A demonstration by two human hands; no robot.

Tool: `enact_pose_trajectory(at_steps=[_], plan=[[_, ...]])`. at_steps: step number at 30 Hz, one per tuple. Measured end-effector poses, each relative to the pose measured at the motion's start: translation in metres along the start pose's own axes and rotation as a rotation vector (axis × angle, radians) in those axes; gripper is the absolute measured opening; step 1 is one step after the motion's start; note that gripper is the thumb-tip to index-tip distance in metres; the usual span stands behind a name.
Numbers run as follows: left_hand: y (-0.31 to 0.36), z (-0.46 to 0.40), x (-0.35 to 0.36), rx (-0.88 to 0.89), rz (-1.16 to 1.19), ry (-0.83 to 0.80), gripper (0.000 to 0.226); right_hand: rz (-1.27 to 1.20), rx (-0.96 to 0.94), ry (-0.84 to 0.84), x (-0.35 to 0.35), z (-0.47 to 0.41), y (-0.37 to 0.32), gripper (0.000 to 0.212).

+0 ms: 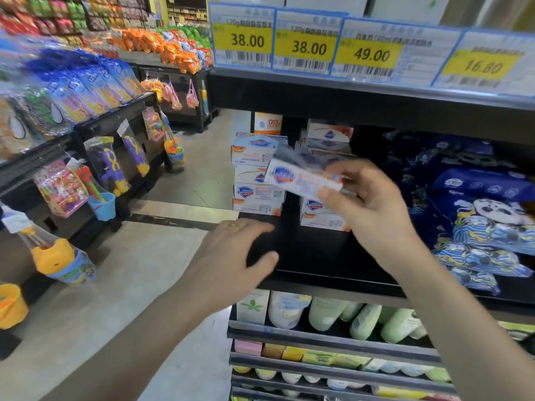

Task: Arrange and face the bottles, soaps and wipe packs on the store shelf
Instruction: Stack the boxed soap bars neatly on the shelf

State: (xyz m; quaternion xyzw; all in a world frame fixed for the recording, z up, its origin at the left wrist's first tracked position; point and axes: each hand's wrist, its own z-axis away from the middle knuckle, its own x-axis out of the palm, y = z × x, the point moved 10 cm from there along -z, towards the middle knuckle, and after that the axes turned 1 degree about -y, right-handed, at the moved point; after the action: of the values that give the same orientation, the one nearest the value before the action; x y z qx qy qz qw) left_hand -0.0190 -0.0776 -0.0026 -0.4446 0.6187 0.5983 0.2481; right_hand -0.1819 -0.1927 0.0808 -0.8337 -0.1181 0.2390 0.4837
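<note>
My right hand (367,209) grips a white soap box (301,179) with a blue shield logo, tilted and blurred, in front of the black shelf (318,256). Behind it stand two stacks of the same soap boxes, one at the shelf's left end (256,180) and one further right (324,215). My left hand (237,250) is lower, fingers relaxed, thumb by the shelf's left front corner, holding nothing. Dark blue wipe packs (477,215) with a panda print lie piled to the right. An orange-topped bottle (267,123) stands at the back left.
Yellow price tags (307,47) line the shelf edge above. Lower shelves hold pale green and white bottles (364,319) and coloured soap bars (289,353). Across the aisle floor (130,270) on the left stand black racks with hanging toys (107,166) and snack bags.
</note>
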Motion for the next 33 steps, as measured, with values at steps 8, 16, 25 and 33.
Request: enact_pose_trajectory(at_steps=[8,16,25,33], plan=[[-0.006,-0.006,0.032,-0.007,-0.158,-0.109,0.058,0.222,0.101,0.081,0.018,-0.094,0.009,0.044],[-0.009,-0.005,0.035,-0.003,-0.154,-0.107,0.058,0.280,0.088,0.050,0.041,-0.117,0.014,0.036],[-0.010,-0.006,0.037,0.002,-0.155,-0.100,0.058,0.287,0.032,0.041,0.048,-0.118,0.012,0.038],[-0.010,-0.007,0.037,0.002,-0.148,-0.097,0.058,0.373,-0.009,0.117,0.023,-0.093,0.013,0.039]])
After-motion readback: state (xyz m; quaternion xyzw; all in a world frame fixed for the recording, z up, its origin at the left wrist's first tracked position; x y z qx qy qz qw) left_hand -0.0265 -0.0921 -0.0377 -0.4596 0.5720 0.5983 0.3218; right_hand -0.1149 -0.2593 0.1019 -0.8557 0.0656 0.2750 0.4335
